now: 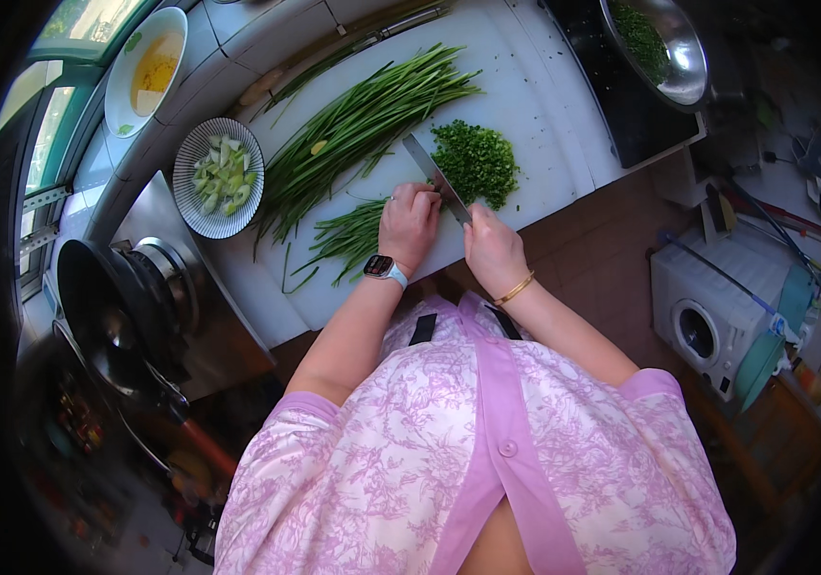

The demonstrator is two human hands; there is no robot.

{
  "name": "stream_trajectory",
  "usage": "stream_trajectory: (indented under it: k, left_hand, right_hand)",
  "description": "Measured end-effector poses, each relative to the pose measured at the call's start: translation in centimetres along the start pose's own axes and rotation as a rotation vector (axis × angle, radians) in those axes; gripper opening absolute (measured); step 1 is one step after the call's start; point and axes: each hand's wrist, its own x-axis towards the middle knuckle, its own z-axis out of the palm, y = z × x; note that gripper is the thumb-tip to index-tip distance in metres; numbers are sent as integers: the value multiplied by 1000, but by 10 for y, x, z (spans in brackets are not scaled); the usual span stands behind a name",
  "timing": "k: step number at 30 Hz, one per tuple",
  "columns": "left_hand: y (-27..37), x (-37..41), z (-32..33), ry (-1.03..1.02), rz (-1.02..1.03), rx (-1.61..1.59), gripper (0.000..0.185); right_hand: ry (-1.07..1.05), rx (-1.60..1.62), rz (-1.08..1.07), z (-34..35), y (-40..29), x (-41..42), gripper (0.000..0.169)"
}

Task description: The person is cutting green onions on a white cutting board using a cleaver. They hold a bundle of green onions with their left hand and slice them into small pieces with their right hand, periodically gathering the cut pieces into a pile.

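Note:
My right hand (494, 243) grips the handle of a kitchen knife (433, 170), its blade lying between the greens and a chopped heap. With bent fingers, my left hand (410, 221) presses a small bunch of garlic chives (351, 238) on the white cutting board (525, 79), fingertips beside the blade. Right of the blade is a pile of finely chopped chives (475, 162). Behind the left hand lies a larger bunch of long uncut chives (367, 122), with a small yellow piece on it. The knife handle is mostly hidden by my right fingers.
A striped plate of cut scallions (258, 180) and a bowl with yellow liquid (179, 72) stand left. A black wok (87, 309) sits at the far left. A metal bowl of chopped greens (694, 72) rests on a black cooktop (640, 136). A washing machine (669, 287) stands lower right.

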Motion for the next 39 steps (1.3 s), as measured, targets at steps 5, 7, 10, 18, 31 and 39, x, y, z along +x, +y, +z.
stream_trajectory:
  k: [5, 7, 10, 18, 31, 39]
  left_hand:
    - [1, 3, -2, 1, 0, 16, 16]
    - [2, 3, -4, -7, -14, -2, 18]
    - [8, 6, -6, 55, -90, -103, 17]
    - [17, 15, -14, 52, -66, 4, 12]
    - [19, 9, -6, 213, -291, -283, 15]
    - [12, 21, -16, 519, -859, -1234, 16]
  right_hand:
    - [-4, 2, 26, -3, -1, 2, 20]
    - [8, 5, 17, -2, 0, 1, 20]
    - [39, 6, -13, 0, 1, 1, 15]
    - [45, -21, -20, 2, 3, 0, 14]
    - [12, -22, -1, -3, 0, 1, 17]
    - [12, 4, 17, -2, 3, 1, 18]
